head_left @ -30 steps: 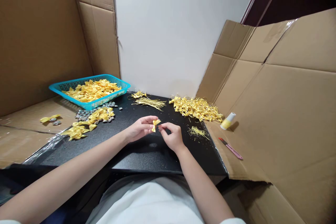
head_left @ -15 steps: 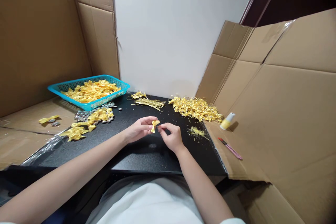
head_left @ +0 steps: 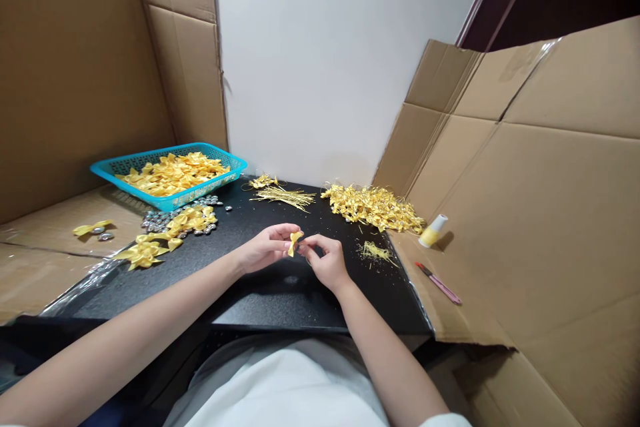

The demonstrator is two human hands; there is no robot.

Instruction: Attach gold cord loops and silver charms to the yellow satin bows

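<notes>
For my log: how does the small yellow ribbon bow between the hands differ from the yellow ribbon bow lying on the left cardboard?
The small yellow ribbon bow is pinched between the left hand and right hand; the yellow bow on the cardboard lies flat, untouched. The held bow is partly covered by them; the cardboard bow shows fully. Both are yellow.

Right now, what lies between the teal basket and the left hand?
Head view: loose yellow bows and small silver pieces on the black table.

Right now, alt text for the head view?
A left hand and right hand pinch a small yellow ribbon bow above a black table. A teal basket of yellow bows sits back left, a gold pile back right.
</notes>
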